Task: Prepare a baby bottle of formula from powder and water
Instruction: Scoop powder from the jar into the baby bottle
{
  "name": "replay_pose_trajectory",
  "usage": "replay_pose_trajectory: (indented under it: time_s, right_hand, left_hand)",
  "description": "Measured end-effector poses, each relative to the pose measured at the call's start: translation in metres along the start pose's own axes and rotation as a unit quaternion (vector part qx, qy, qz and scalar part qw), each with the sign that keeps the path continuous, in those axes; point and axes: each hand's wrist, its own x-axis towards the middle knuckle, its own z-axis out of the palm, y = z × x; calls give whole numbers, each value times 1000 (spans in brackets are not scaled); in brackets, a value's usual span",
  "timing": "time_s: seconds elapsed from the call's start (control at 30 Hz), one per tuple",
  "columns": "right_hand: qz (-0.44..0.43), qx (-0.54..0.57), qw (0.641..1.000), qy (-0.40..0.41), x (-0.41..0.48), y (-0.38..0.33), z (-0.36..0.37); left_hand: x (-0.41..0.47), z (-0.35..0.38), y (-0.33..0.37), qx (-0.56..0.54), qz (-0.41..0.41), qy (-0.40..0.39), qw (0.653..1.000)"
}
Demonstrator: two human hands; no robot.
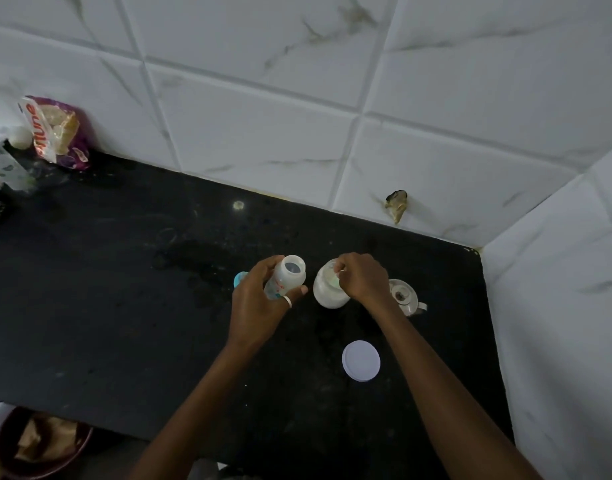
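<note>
Holding bottle (286, 277), uncapped and tilted, in left hand (259, 306) curled round it, just left of jar (328, 296). Pinching something small (a scoop (341, 270), likely) with right hand (361, 278) at jar's mouth. Could spill powder (327, 274) crossing to that narrow, leaning neck.

Both forearms (436, 368) are bare up to the frame's edge; the left hand (259, 303) wears a plain silvery ring (288, 301)
</note>
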Motion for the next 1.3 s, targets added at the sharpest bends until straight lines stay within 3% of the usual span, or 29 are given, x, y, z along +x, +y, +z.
replay_pose_trajectory:
  time_s: [0.7, 1.3]
  right_hand:
    - [-15, -52, 997, 62, -6, 7, 7]
    - [-28, 121, 963, 240, -60, 44, 2]
  left_hand:
    - [2, 9, 3, -3, 8, -12, 1000]
    - [-6, 22, 3, -8, 17, -52, 998]
